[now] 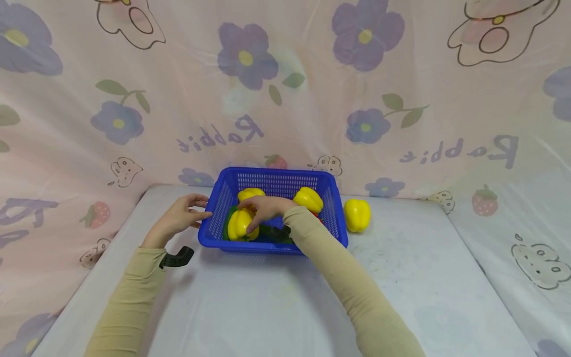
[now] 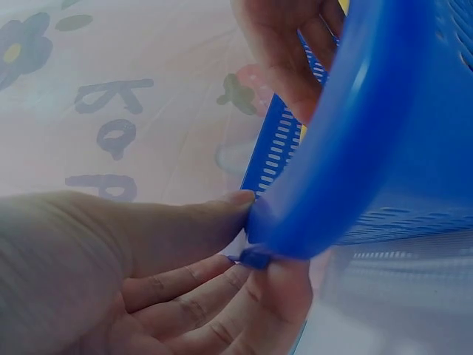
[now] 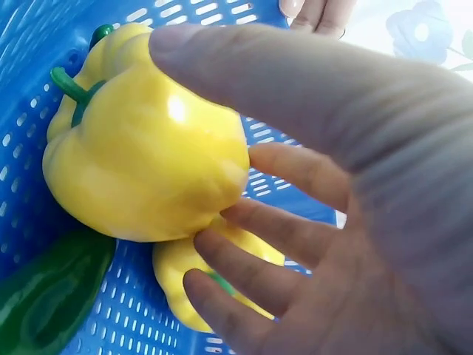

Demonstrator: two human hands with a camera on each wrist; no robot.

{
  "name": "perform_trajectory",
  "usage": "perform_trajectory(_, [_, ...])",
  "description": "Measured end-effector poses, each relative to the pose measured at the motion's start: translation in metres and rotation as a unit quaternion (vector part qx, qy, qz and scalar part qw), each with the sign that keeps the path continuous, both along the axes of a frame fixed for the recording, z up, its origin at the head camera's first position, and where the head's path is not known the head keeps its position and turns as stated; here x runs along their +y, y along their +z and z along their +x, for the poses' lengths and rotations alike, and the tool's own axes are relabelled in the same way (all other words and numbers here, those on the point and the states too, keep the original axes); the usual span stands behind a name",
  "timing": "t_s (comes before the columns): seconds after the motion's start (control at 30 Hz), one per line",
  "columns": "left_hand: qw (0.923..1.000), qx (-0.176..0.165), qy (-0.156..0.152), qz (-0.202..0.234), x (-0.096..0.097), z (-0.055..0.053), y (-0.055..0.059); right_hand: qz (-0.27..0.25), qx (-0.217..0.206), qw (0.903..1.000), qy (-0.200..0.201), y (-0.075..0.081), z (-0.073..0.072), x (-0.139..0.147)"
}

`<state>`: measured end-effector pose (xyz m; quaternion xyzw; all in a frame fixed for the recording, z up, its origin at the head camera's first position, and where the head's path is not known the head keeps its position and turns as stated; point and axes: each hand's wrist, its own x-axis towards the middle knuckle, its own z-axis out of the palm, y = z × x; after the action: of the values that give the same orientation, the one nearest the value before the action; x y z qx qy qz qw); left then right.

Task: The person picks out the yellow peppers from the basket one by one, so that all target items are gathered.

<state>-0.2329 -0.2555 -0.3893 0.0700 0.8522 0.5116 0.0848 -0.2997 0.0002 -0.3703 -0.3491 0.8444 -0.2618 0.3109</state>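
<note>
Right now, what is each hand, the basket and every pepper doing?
Left hand: fingers on the blue basket's left rim.
Right hand: inside the basket, touching a yellow pepper, fingers loose.
Blue basket: upright on the table, holding peppers.
Touched yellow pepper: lying in the basket.
Lone yellow pepper: on the table, outside the basket.

Both arms are stretched forward in beige sleeves. The left hand (image 1: 180,217) is held with fingers relaxed and extended. The right hand (image 1: 266,208) is angled leftward, fingers loosely curved.
</note>
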Motion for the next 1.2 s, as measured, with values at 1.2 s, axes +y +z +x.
perform_trajectory(1.2, [0.9999,-0.002,0.012,-0.004,-0.0008,-0.0005,-0.0038,0.056,-0.018,0.9967,-0.056,-0.0088,0.0014,0.0017])
